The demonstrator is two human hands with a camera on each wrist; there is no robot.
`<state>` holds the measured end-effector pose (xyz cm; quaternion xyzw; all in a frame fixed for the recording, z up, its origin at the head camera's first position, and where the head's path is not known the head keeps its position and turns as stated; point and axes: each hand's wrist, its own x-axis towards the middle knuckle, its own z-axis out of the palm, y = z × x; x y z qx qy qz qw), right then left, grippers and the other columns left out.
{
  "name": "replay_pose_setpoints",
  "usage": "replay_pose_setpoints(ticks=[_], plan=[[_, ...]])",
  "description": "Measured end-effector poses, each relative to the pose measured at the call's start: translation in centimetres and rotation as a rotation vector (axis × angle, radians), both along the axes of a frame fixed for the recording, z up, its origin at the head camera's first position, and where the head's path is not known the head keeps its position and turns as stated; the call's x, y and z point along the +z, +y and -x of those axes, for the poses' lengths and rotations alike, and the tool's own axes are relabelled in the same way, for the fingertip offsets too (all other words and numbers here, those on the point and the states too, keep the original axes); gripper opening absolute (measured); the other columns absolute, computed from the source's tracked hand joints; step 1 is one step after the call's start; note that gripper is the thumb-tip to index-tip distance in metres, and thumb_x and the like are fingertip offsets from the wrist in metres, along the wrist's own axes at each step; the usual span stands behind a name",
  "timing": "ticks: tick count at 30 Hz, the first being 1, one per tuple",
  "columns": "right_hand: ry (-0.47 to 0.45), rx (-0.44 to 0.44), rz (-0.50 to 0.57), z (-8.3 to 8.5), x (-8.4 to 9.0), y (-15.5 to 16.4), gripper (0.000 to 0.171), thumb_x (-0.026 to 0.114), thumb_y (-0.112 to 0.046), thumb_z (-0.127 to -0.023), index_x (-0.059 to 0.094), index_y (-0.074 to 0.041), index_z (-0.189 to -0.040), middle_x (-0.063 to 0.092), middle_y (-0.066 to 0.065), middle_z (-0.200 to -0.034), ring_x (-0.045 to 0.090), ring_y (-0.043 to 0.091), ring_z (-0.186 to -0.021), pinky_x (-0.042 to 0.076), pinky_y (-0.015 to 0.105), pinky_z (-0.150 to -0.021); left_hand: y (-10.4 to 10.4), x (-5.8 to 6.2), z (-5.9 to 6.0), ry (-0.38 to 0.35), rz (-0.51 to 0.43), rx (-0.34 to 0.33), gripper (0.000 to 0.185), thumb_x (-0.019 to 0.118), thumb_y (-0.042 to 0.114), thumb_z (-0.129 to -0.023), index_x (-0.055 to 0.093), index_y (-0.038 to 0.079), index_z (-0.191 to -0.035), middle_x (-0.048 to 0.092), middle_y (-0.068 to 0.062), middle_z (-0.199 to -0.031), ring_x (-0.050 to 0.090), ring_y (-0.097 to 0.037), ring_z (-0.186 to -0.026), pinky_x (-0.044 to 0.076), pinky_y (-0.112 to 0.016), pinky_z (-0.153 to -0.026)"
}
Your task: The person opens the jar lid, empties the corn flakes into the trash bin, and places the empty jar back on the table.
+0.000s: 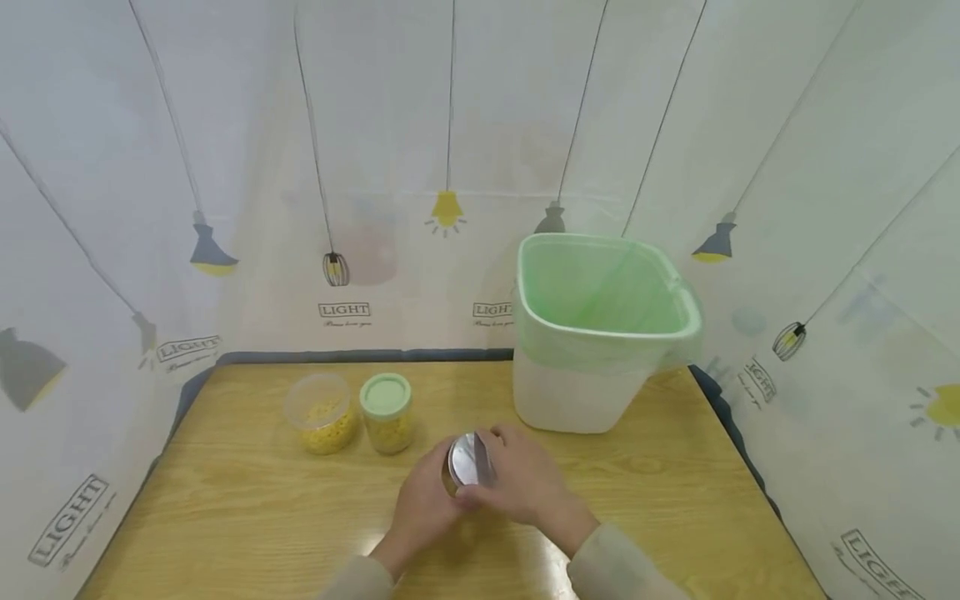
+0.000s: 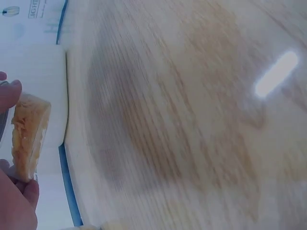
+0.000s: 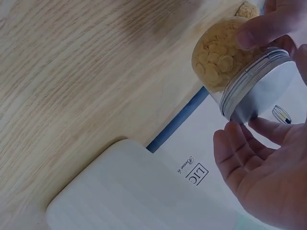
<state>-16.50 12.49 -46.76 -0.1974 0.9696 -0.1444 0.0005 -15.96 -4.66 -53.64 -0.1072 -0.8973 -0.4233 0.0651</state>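
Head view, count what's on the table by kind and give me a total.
Jars with yellow contents: 3 (silver-lid jar in both hands, green-lid jar, clear-lid jar)
Bins: 1 (white bin with green liner)
Total: 4

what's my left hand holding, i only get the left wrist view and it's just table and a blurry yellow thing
Observer: A clear jar of yellow flakes with a silver screw lid; the left hand grips its body.
Operator: where's the other hand
Observer: The right hand curls round that lid.
Operator: anything else on the table
Observer: Two more jars of yellow bits, one with a green lid, one with a clear lid, to the left; a white bin with a green liner at the back right.
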Motion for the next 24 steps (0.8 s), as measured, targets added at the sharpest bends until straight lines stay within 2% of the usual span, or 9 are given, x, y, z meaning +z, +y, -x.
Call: replay_pose_setpoints(ticks=[7, 13, 18, 24], plan=[[-0.035, -0.006, -0.037, 0.22, -0.10, -0.27, 0.089, 0.059, -0.074, -0.079, 0.045, -0.012, -0.142, 0.058, 0.008, -0.124, 0.059, 0.022, -0.103, 0.054, 0.040, -0.086, 0.21, 0.24, -0.12, -0.019, 0.010, 0.031, 0.081, 0.083, 0.044, -0.068, 0.052, 0.014, -0.136, 0.060, -0.005, -0.135, 0.057, -0.027, -0.126, 0.047, -0.048, -0.106], [-0.027, 0.010, 0.021, 0.53, -0.23, -0.02, 0.086, 0.063, -0.072, -0.076, 0.050, -0.013, -0.136, 0.058, 0.002, -0.117, 0.058, 0.015, -0.094, 0.054, 0.032, -0.078, -0.06, 0.39, 0.08, -0.045, -0.008, -0.010, 0.081, 0.082, 0.050, -0.069, 0.052, 0.017, -0.137, 0.062, -0.001, -0.133, 0.059, -0.023, -0.123, 0.049, -0.046, -0.103], [0.004, 0.032, 0.048, 0.74, -0.35, 0.27, 0.083, 0.067, -0.071, -0.073, 0.054, -0.014, -0.133, 0.059, -0.001, -0.119, 0.060, 0.014, -0.096, 0.054, 0.031, -0.080, -0.16, 0.60, 0.14, -0.026, -0.005, -0.025, 0.084, 0.082, 0.053, -0.066, 0.053, 0.015, -0.134, 0.065, -0.003, -0.126, 0.063, -0.023, -0.115, 0.052, -0.046, -0.097], [0.013, 0.070, 0.063, 0.96, -0.44, 0.70, 0.081, 0.068, -0.071, -0.072, 0.056, -0.016, -0.130, 0.060, -0.003, -0.119, 0.061, 0.013, -0.099, 0.054, 0.031, -0.081, -0.20, 0.61, 0.16, -0.012, 0.008, -0.029, 0.086, 0.084, 0.052, -0.062, 0.055, 0.013, -0.133, 0.066, -0.004, -0.125, 0.063, -0.023, -0.113, 0.053, -0.045, -0.096]])
